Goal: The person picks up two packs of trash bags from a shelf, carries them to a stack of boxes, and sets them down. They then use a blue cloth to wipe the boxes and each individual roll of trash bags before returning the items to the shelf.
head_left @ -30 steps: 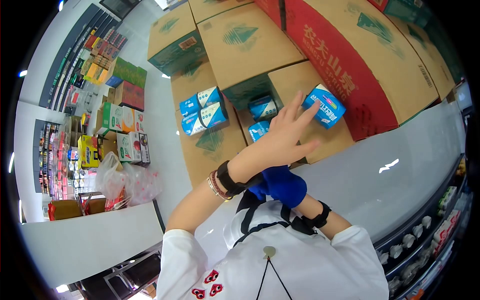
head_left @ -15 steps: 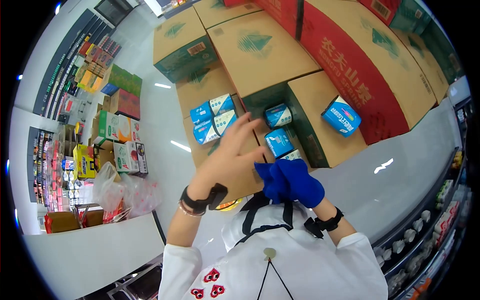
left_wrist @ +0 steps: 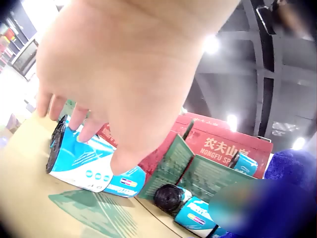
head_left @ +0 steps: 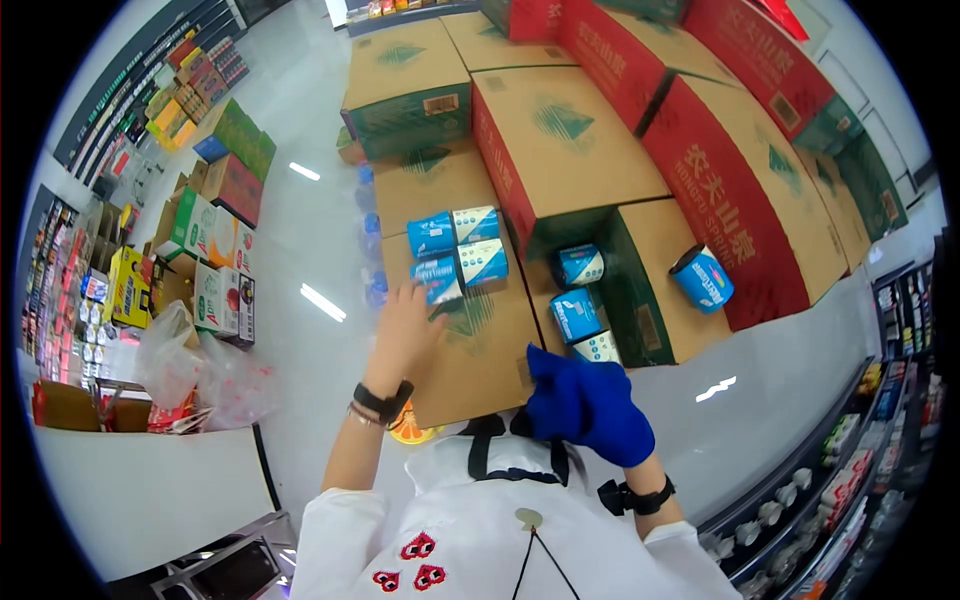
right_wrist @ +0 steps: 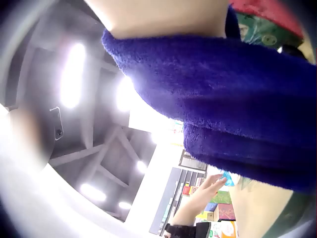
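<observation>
My left hand (head_left: 405, 325) is at the near left end of a cluster of blue-and-white trash bag rolls (head_left: 483, 262) on a cardboard carton (head_left: 480, 355). In the left wrist view its thumb and fingers come round a trash bag roll (left_wrist: 86, 166), whose crumpled black end shows. A blue plush cloth (head_left: 590, 405) covers my right hand, hiding its fingers, in front of the cartons. More rolls (head_left: 576, 315) lie in the recess between taller cartons, close to the cloth. One roll (head_left: 703, 279) sits alone on the right-hand carton (head_left: 665, 240).
Taller cartons (head_left: 570, 130) and red-sided cartons (head_left: 710, 190) rise behind and to the right. Blue-capped bottles (head_left: 371, 240) stand along the left side. A white counter (head_left: 150, 500) with plastic bags (head_left: 230, 375) is at left. Dark shelving (head_left: 810, 470) runs along the right.
My left hand has moved left from the roll on the right-hand carton, across the recess, to the left cluster. The cloth-covered right hand has come more into view in front of the cartons.
</observation>
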Demonstrator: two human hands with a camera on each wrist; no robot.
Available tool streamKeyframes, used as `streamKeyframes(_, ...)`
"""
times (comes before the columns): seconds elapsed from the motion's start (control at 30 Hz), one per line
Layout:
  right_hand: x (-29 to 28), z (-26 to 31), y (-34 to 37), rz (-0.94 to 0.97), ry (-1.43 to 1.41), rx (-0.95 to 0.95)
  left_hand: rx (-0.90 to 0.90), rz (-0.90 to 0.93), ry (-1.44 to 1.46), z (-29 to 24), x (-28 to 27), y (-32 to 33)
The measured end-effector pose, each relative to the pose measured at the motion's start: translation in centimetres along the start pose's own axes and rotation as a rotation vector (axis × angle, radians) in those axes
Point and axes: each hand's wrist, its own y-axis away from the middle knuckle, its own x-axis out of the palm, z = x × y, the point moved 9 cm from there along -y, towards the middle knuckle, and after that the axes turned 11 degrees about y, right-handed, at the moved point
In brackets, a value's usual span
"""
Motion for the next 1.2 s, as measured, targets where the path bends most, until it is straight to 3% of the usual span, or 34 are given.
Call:
streamKeyframes(0.03, -0.4, 1.1, -0.1, 0.013, 0.015, -0.006, -0.093, 0.096, -0.021, 0.0, 0.1, 0.5)
streamKeyframes(0.1, -1.1, 1.5, 0.5, -0.013, -0.186, 0.204, -0.130, 0.056, 0.001, -0.6, -1.0, 1.1)
streamKeyframes(0.13, -1.3, 1.6, 1.3, -0.061, 0.102, 0.074, -0.017, -0.021, 0.058, -1.7, -2.1, 1.0)
streamKeyframes(0.17, -1.2, 1.8, 1.3, -0.045, 0.115, 0.065, 0.098, -0.102, 0.110, -2.6, -2.9, 1.2)
streamKeyframes(0.3, 1.0, 0.4, 1.7, 0.110, 0.234, 0.148, 0.141, -0.042, 0.190, -2.8, -0.6, 2.0)
streamKeyframes(0.37, 2.2, 0.5, 1.2, 0.118, 0.166, 0.167, -0.217, 0.299, 0.439, -0.9, 2.8, 3.0)
streamKeyframes(0.4, 2.0, 1.1, 0.8, 0.092, 0.170, 0.173, -0.224, 0.297, 0.446, -0.9, 2.8, 3.4)
streamKeyframes(0.5, 1.2, 3.7, -1.0, -0.025, 0.127, 0.186, -0.197, 0.165, 0.413, -0.6, 2.0, 4.9)
streamKeyframes(0.53, 1.1, 5.9, -2.5, 0.127, -0.097, 0.122, -0.316, 0.066, 0.622, 0.7, 2.1, 5.5)
streamKeyframes(0.6, 0.4, 7.3, -3.5, 0.110, -0.123, 0.093, -0.475, -0.070, 1.021, 1.0, 1.1, 6.4)
streamKeyframes(0.83, 0.6, 7.7, -5.2, -0.030, -0.020, 0.051, -0.287, -0.158, 0.955, -7.1, -4.4, 6.9)
streamKeyframes(0.9, 2.9, 5.8, -3.5, -0.092, 0.137, 0.074, -0.206, -0.090, 0.904, -11.3, -5.7, 6.9)
streamKeyframes(0.97, 5.5, 2.5, -1.4, -0.153, 0.291, 0.094, -0.257, 0.009, 0.821, -14.1, -6.6, 7.0)
streamKeyframes(1.07, 9.8, -1.6, 0.3, 0.153, 0.393, 0.158, -0.242, 0.006, 0.902, -13.8, -5.1, 7.8)
streamKeyframes(1.1, 10.0, -1.8, 0.4, 0.156, 0.391, 0.156, -0.257, 0.000, 0.990, -13.5, -4.8, 7.9)
streamKeyframes(1.17, 10.3, -2.6, 0.8, 0.066, 0.072, 0.142, -0.269, 0.007, 1.079, -13.4, -4.7, 8.0)
streamKeyframes(1.2, 10.8, -3.8, 1.2, 0.036, -0.187, 0.225, -0.279, 0.011, 1.074, -13.4, -5.0, 7.9)
